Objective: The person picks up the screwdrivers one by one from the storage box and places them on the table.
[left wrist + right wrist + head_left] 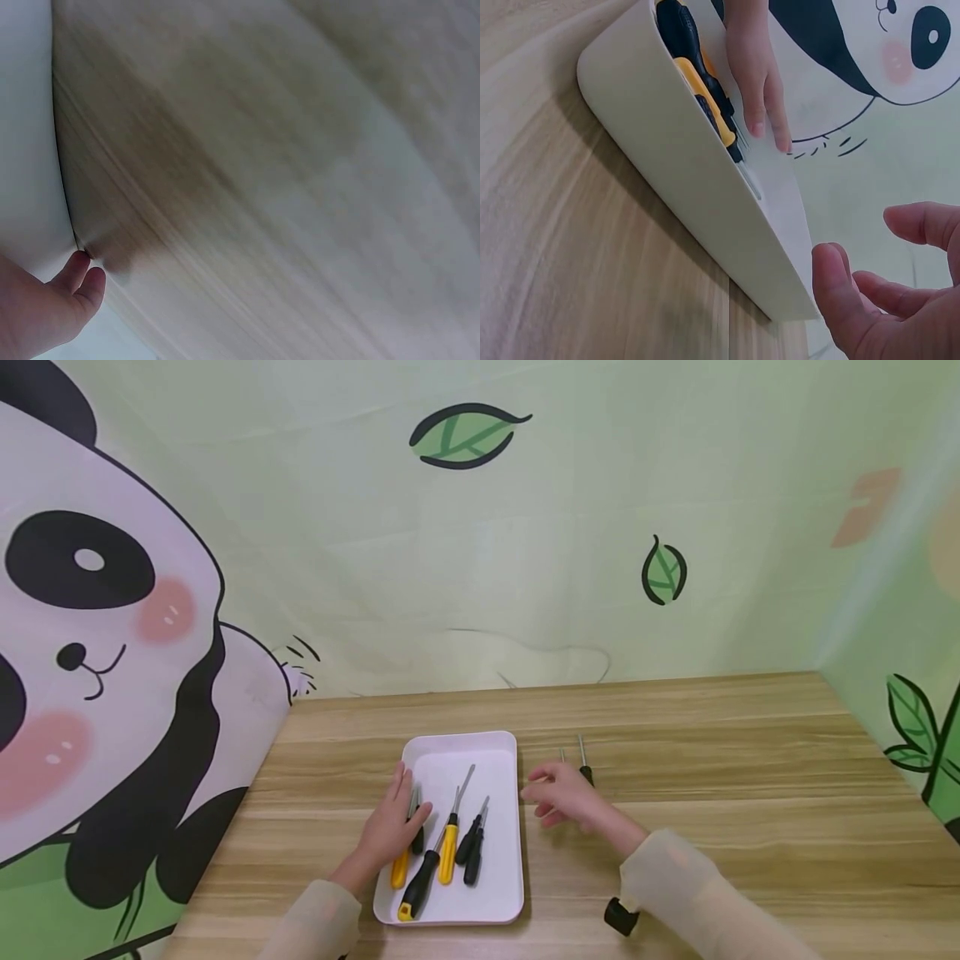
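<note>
A white tray [506,827] on the wooden table holds several screwdrivers. Among them are a yellow one [447,856], a large black one with a yellow end [420,883] and two small black ones lying side by side. My left hand [388,828] lies over the tray's left rim, fingers extended, partly covering a yellow-handled screwdriver [400,868]. Just off the tray's right side is my right hand [564,793], fingers loosely bent and apart; in the right wrist view nothing shows between its fingers [829,274]. Beyond that hand, a black-handled screwdriver [586,768] lies on the table, partly hidden.
A second thin metal shaft [562,753] pokes out behind the right hand. The wooden table [712,760] extends to both sides and meets a green wall [360,568] with painted leaves and a panda. A black device [622,917] sits at the right wrist.
</note>
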A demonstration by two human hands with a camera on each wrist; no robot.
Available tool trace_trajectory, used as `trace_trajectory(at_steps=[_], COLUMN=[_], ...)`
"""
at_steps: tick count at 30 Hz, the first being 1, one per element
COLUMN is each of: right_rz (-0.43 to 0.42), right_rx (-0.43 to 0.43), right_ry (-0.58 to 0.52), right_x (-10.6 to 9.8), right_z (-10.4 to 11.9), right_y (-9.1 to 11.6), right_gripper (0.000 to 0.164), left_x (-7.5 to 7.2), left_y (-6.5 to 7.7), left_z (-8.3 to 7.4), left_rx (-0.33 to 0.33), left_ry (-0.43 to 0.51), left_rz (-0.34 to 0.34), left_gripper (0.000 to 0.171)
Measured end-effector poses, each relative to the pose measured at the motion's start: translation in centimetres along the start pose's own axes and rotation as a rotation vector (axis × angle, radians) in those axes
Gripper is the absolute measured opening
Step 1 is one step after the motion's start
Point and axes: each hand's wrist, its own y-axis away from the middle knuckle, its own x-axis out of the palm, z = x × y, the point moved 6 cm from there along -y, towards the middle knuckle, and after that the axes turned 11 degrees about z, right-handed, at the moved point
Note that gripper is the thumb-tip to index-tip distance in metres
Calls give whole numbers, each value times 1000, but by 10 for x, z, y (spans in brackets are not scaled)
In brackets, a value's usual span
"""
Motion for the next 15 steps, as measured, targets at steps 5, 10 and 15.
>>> trace_trajectory(at_steps=[5, 10, 15], right_rz=[4, 17, 31], right_rx=[18, 37, 44], right_ry=[-2, 24, 44], right_x=[7, 16, 26], right_z=[-2, -4, -5], right_y=[-3, -7, -10], right_gripper=[43, 43, 42], left_x=[0, 1, 1], left_y=[0, 0, 0], left_z=[1, 1, 1], left_rx=[-1, 1, 2], left_ry=[1, 2, 2], left_rz=[8, 8, 7], left_gripper=[76, 76, 76])
